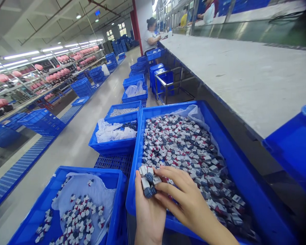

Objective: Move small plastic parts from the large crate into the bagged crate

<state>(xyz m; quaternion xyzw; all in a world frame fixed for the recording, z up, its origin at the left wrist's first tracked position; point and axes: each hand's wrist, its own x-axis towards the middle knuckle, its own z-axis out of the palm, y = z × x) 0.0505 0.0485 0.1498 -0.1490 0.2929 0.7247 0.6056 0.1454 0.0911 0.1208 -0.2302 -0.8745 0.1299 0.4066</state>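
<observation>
The hands (187,194) hold small parts (149,177); the overhead panel (97,13) is unreadable.

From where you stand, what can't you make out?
In the head view:
How many small parts the left hand holds: they overlap, and the right hand may hide some.
Lower-left bin, near side: cut off by the bottom edge.
Large bin, floor: buried under loose pieces.
What the far worker handles: too small.

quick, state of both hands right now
Left hand: cupped, holding small white-and-blue plastic pieces.
Right hand: fingers bent, touching those pieces; grip cannot be told.
</observation>
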